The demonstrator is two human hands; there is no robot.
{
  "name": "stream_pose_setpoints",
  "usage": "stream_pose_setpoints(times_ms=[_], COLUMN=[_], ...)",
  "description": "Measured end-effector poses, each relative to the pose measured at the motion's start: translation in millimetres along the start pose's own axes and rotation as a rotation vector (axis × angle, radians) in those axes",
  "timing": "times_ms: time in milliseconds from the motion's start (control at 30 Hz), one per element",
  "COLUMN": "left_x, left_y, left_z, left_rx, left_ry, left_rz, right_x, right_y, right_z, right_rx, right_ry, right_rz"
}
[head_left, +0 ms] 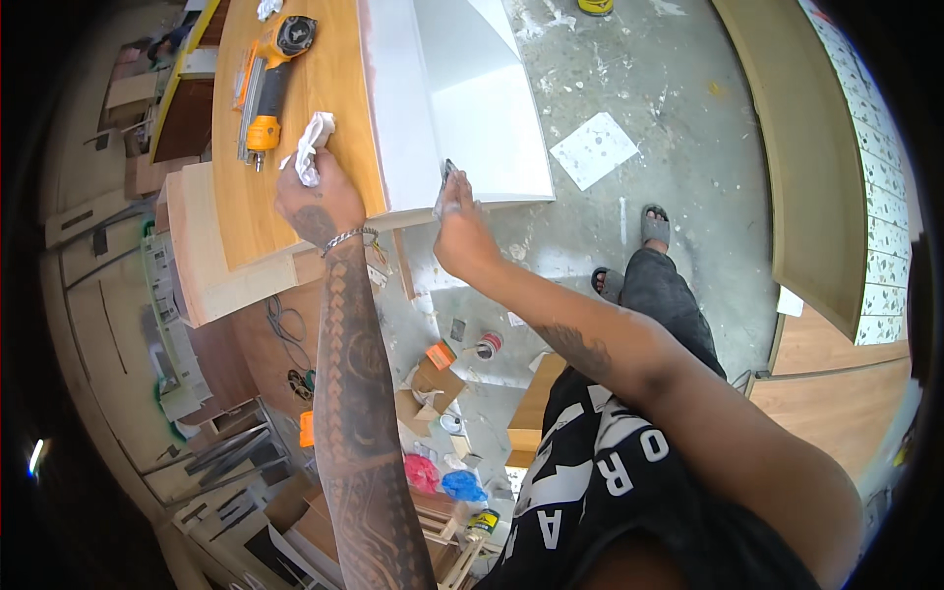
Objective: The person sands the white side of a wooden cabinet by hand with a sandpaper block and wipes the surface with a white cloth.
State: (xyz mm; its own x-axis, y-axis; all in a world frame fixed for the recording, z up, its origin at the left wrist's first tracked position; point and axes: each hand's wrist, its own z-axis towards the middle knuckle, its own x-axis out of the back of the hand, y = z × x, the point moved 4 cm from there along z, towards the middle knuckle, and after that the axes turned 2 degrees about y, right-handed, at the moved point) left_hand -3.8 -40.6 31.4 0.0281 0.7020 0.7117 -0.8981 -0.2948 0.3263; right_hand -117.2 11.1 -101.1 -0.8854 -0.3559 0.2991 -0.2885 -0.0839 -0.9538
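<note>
L hand [320,202] is over the wood-grain top [339,69] of the cabinet, nr its near edge, fingers closed on a crumpled white wad [315,147] (cloth or paper, can't tell). Wad pokes out past the fingertips, away from the wearer; its underside is hidden, so can't tell if it touches the top.

R hand [464,231] is at the white section [398,118], nr its near edge, fingers straight & together. Small dark flat piece [448,169] shows at the fingertips, on their L side, close to the white surface; can't tell if it's clamped or just pressed, b/c the hand hides most of it. Greyish-white smears on those fingers.

Btwn the hands: R edge of the wood-grain top, where it meets the white section.

Orange/blk nail gun [274,87] lies on the top just beyond the L hand, twd the top's L edge, its lower end nr the wad, so it takes up the space on that side. 2nd white scrap [268,9] sits farther off, past the gun.

Floor [688,128], R of cabinet: white sheet [595,149] flat, approx. level w/ the R hand. Below the near edge: small tin [489,344], orange box [440,355], pink bag [422,473], blue bag [463,485] touching or nr it.
</note>
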Motion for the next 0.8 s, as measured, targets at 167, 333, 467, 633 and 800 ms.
stream_pose_setpoints(times_ms=[167,333,467,633,800], left_x=[8.3,-4.3,3.5,-1.0,2.5], left_y=[-15.4,2.2,-16.4,-13.1,-11.0], left_z=[1.9,2.0,-1.5,5.7,3.8], left_rx=[0.105,0.023,0.062,0.083,0.047], left_ry=[-0.054,-0.024,-0.062,-0.037,-0.035], left_rz=[-0.055,-0.085,-0.159,-0.103,-0.095], right_x=[4.6,-2.2,12.9,3.7,17.6], right_y=[-47.3,8.4,-50.5,-13.0,-46.1], right_z=[-24.2,4.0,-20.3,-7.5,-16.8], right_rx=[0.211,-0.024,0.231,-0.037,0.190], right_ry=[0.085,0.063,0.150,0.029,0.080], right_rz=[0.062,0.071,-0.025,0.078,0.124])
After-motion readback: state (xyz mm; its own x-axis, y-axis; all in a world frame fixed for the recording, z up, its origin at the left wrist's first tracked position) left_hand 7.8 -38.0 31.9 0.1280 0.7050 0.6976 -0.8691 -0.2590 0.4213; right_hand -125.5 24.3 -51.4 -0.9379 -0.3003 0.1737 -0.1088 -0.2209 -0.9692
